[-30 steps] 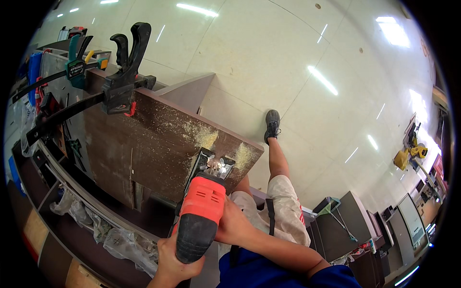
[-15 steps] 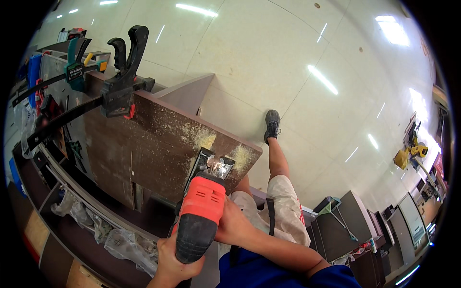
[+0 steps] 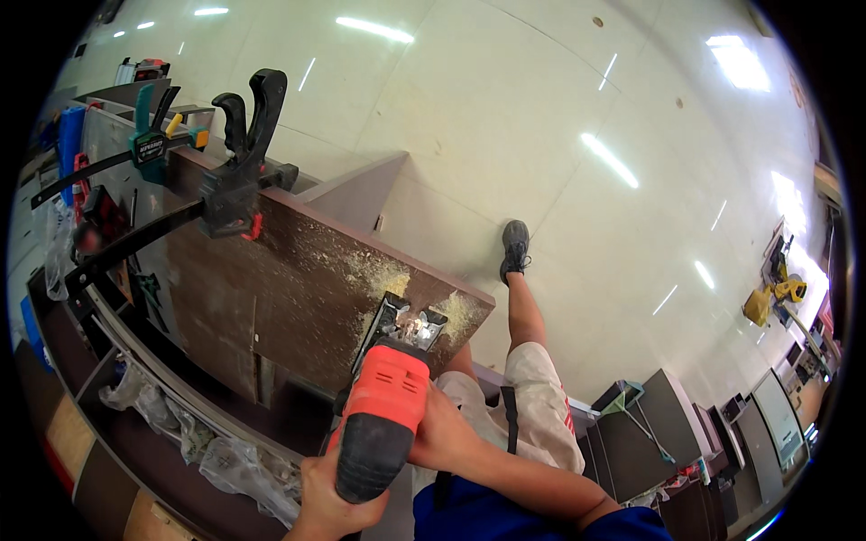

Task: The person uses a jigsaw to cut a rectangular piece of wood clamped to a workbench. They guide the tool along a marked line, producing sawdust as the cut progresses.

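A red-and-black jigsaw [image 3: 386,397] rests its metal shoe on a dark brown board [image 3: 298,279], close to the board's near right corner. My left hand [image 3: 334,500] is closed around the rear of the jigsaw. At the tool's right side, my right hand [image 3: 444,431] grips its handle, fingers partly hidden behind the body. Pale sawdust [image 3: 386,278] lies on the board ahead of the shoe and to its right. A black bar clamp [image 3: 233,198] with a red pad sits on the board's far left edge. The blade is not clearly visible.
Beyond the black clamp is a teal-and-black clamp [image 3: 149,144]. Shelving with clear plastic bags [image 3: 239,469] runs along the lower left. My leg and dark shoe [image 3: 514,248] extend right of the board. A dustpan [image 3: 622,397] and cabinets stand at the lower right.
The whole view has shifted slightly, so the board, clamps and jigsaw appear a little lower. Both hands keep their hold, and the jigsaw has hardly moved relative to the board.
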Demonstrator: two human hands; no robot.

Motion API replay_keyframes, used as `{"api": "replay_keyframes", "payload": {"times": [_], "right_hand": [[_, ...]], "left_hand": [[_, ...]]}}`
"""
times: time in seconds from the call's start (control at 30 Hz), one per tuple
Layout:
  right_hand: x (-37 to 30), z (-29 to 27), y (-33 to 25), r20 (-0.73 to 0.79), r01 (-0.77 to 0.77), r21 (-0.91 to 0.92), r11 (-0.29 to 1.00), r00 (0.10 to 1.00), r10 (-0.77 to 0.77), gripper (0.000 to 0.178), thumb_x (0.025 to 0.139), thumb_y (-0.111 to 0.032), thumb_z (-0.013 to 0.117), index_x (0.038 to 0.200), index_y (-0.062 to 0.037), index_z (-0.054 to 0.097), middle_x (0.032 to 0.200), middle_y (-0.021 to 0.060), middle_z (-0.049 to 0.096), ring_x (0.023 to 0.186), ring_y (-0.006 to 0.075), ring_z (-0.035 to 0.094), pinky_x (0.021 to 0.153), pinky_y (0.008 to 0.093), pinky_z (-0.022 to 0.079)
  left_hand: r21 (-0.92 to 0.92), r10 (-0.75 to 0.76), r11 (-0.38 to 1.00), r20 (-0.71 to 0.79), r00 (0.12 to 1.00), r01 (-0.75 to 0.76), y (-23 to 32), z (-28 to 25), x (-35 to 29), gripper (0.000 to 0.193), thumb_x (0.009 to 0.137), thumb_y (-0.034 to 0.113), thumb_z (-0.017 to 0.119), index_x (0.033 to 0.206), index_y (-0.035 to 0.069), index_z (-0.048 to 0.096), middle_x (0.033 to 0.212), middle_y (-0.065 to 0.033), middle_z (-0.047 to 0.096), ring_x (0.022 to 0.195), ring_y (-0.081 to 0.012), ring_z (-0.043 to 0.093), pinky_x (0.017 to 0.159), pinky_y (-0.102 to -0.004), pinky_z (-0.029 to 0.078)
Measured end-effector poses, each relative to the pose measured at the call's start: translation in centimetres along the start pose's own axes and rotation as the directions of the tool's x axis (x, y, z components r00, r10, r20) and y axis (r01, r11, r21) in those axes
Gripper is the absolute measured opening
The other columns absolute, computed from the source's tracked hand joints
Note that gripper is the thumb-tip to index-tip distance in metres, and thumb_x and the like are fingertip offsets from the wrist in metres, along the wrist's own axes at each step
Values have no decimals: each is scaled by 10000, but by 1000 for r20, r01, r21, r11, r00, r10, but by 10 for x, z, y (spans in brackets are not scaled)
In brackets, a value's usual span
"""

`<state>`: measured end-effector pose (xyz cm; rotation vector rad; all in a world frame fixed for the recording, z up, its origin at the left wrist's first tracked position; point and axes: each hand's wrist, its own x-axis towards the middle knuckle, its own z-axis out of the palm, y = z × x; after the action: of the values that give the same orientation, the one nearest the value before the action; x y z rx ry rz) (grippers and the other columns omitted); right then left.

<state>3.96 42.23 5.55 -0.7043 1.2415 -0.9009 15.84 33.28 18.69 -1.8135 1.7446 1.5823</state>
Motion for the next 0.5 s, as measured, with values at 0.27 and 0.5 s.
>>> {"api": "replay_keyframes", "payload": {"times": [0.27, 0.5], "right_hand": [[9, -7, -9, 60, 100, 71, 992, 993, -105, 516, 807, -138, 774, 1301, -95, 631, 1357, 175, 581, 1256, 388, 564, 1058, 454, 471], [12, -15, -27, 14, 88, 78, 993, 996, -90, 396, 817, -121, 773, 1202, -88, 683, 1213, 113, 666, 1185, 336, 610, 1019, 433, 483]], "left_hand": [[15, 24, 1000, 3, 1000, -24, 2, -1, 0, 242, 670, 58, 712, 907, 18, 690, 708, -98, 679, 611, -189, 676, 628, -315, 539], [-55, -36, 998, 75, 997, 40, 12, -7, 5, 327, 678, 74, 753, 995, 13, 699, 756, -104, 704, 661, -200, 715, 657, -314, 554]]}}
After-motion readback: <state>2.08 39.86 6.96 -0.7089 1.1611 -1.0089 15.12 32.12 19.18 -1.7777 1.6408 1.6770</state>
